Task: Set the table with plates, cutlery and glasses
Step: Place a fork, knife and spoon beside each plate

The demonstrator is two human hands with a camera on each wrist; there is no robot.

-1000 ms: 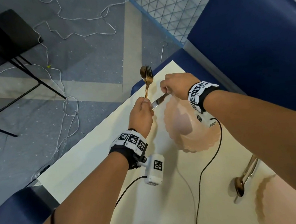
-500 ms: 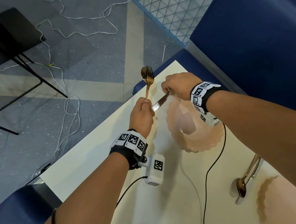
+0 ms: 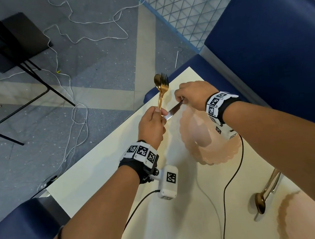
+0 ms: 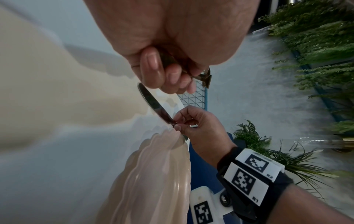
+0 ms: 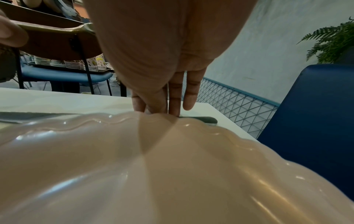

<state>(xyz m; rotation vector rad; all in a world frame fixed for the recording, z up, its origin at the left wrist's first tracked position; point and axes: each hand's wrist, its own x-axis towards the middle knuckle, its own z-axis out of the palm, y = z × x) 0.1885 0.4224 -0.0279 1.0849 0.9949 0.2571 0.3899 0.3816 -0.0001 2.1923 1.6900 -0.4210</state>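
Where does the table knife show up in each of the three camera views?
Head: knife at centre, slanting between the left hand and right hand, above the pink plate.
Left wrist: knife at centre, blade running down to the right hand's pinch.
Right wrist: knife lying low behind the plate rim, at the left edge.
Shared landmark: the pink plate's scalloped rim.

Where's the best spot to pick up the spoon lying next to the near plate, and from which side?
Take the spoon by its slim handle, pinching it from above across the width. The bowl end lies toward the viewer beside the near plate; the handle runs away up and right under the right forearm, lying against another piece of cutlery, so approach from the plate-free left side.
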